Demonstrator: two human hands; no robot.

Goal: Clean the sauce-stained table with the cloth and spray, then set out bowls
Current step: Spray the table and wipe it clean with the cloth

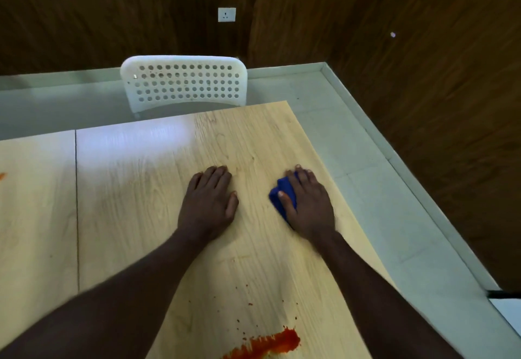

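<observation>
Two hands flat on a pale wood-grain laminate table (141,189), one of them on a cloth.

The right hand (307,200) lies over a folded blue cloth (283,186) near the table's right edge, fingers spread on top and pressing, not closed round it. The cloth's visible part runs near to far along the hand, the rest hidden. The left hand (210,200) rests released, palm down, just beside it on bare wood. A ragged red sauce smear (267,344) with scattered specks sits by the near edge between the forearms. A thin seam (76,203) splits the top at left. A white perforated plastic chair (183,82) stands at the far edge; grey floor (366,161) lies beyond the right edge.
</observation>
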